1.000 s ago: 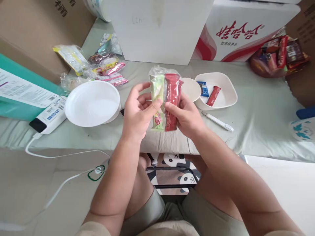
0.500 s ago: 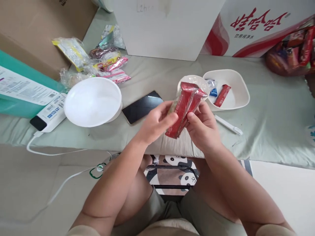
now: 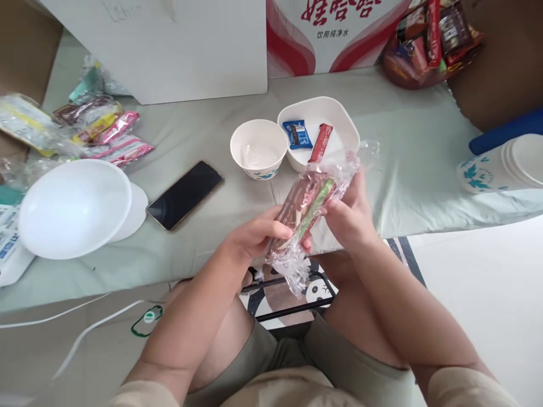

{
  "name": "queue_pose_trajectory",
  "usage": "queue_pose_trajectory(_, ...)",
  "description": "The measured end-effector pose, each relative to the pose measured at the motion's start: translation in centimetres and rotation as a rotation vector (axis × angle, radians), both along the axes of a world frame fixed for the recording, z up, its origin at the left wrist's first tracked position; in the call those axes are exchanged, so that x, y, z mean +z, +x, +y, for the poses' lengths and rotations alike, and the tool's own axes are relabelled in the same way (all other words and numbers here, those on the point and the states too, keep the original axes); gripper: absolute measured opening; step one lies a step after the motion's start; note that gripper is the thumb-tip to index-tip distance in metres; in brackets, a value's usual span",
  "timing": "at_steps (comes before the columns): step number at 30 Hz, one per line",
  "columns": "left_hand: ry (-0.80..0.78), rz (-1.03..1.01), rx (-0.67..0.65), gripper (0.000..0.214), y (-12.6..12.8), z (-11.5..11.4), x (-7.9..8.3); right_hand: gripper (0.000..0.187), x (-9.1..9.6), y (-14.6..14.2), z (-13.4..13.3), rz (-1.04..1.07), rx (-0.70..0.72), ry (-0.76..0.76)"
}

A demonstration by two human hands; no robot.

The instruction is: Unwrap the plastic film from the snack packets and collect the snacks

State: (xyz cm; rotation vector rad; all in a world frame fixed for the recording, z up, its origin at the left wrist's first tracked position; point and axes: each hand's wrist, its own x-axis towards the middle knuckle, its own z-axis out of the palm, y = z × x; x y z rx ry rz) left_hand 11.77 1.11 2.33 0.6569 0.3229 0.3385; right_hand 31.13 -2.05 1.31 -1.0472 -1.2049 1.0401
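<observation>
Both my hands hold a clear plastic snack pack (image 3: 309, 206) with a red bar and a green bar inside, tilted over the table's near edge. My left hand (image 3: 258, 237) grips its lower end, fingers curled round it. My right hand (image 3: 350, 217) pinches the upper side, where loose clear wrap sticks up. Behind the pack stand a small white paper bowl (image 3: 258, 148) and a square white dish (image 3: 339, 121) that holds a blue wrapped sweet (image 3: 297, 134) and a red bar (image 3: 321, 142).
A black phone (image 3: 185, 194) lies left of the bowl. Upturned white plates (image 3: 74, 208) sit at the far left, with a heap of snack wrappers (image 3: 102, 127) behind them. White boxes (image 3: 169, 48), a bag of snacks (image 3: 428, 42) and stacked paper cups (image 3: 504, 169) ring the table.
The pack has turned from upright to tilted and dropped toward the table's near edge. The view has swung right, bringing the small bowl and paper cups into sight.
</observation>
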Motion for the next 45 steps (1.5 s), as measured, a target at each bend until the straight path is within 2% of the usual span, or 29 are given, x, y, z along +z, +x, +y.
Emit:
queue_pose_trajectory(2, -0.129, 0.007, 0.071, 0.032, 1.0, -0.2, -0.6, 0.09, -0.9, 0.6, 0.8, 0.108, 0.065, -0.097)
queue_pose_trajectory(4, -0.198, 0.047, 0.165, 0.032, 1.6, -0.4, -1.0, 0.084, -1.4, 1.0, 1.5, 0.161, 0.08, -0.128)
queue_pose_trajectory(7, -0.217, 0.112, 0.28, 0.045, 1.7, -0.4, -1.3, 0.072, -1.6, 1.5, 1.8, 0.152, 0.049, -0.119)
queue_pose_trajectory(9, -0.19, 0.119, 0.293, 0.056, 1.7, -0.1, -1.4, 0.061, -1.4, 1.6, 1.6, 0.14, 0.027, -0.136)
queue_pose_trajectory(12, -0.087, 0.107, 0.22, 0.064, 1.7, 0.3, -1.9, 0.041, -1.0, 1.6, 1.2, 0.111, 0.014, -0.171)
queue_pose_trajectory(14, -0.002, 0.144, 0.166, 0.072, 1.8, 0.6, -2.3, 0.034, -0.8, 1.6, 1.0, 0.048, 0.001, -0.142)
queue_pose_trajectory(17, 0.082, 0.222, 0.117, 0.079, 1.9, 0.8, -2.8, 0.036, -0.8, 1.7, 0.9, -0.068, -0.005, -0.082)
queue_pose_trajectory(20, 0.179, 0.265, 0.124, 0.072, 1.5, 0.8, -3.0, 0.044, -0.7, 1.7, 0.9, -0.171, 0.017, -0.077)
queue_pose_trajectory(23, 0.318, 0.321, 0.178, 0.062, 1.2, 0.6, -3.1, 0.043, -0.4, 1.2, 0.9, -0.269, 0.038, -0.071)
queue_pose_trajectory(25, 0.416, 0.356, 0.29, 0.06, 1.0, 0.6, -3.5, 0.035, -0.3, 0.8, 1.0, -0.358, 0.055, -0.024)
queue_pose_trajectory(28, 0.556, 0.397, 0.479, 0.072, 0.7, 0.6, -4.2, 0.029, -0.6, -0.1, 1.2, -0.51, 0.085, 0.105)
queue_pose_trajectory(30, 0.647, 0.434, 0.537, 0.076, 0.4, 0.6, -4.5, 0.027, -1.1, -0.7, 1.3, -0.6, 0.022, 0.168)
queue_pose_trajectory(32, 0.751, 0.47, 0.568, 0.062, 0.0, 0.6, -4.5, 0.024, -1.6, -1.3, 1.3, -0.675, -0.079, 0.202)
queue_pose_trajectory(34, 0.86, 0.464, 0.589, 0.041, -0.4, 0.6, -4.4, 0.025, -1.8, -1.8, 1.2, -0.739, -0.1, 0.232)
queue_pose_trajectory(37, 0.939, 0.435, 0.614, 0.029, -0.9, 0.6, -4.1, 0.029, -1.7, -2.3, 0.8, -0.784, -0.001, 0.294)
queue_pose_trajectory(42, 0.964, 0.474, 0.65, 0.061, -1.8, 0.7, -4.5, 0.036, -1.5, -2.4, 0.6, -0.84, 0.134, 0.3)
queue_pose_trajectory(45, 1.04, 0.468, 0.631, 0.052, -2.0, 0.6, -4.6, 0.039, -1.0, -1.5, 0.8, -0.839, 0.23, 0.337)
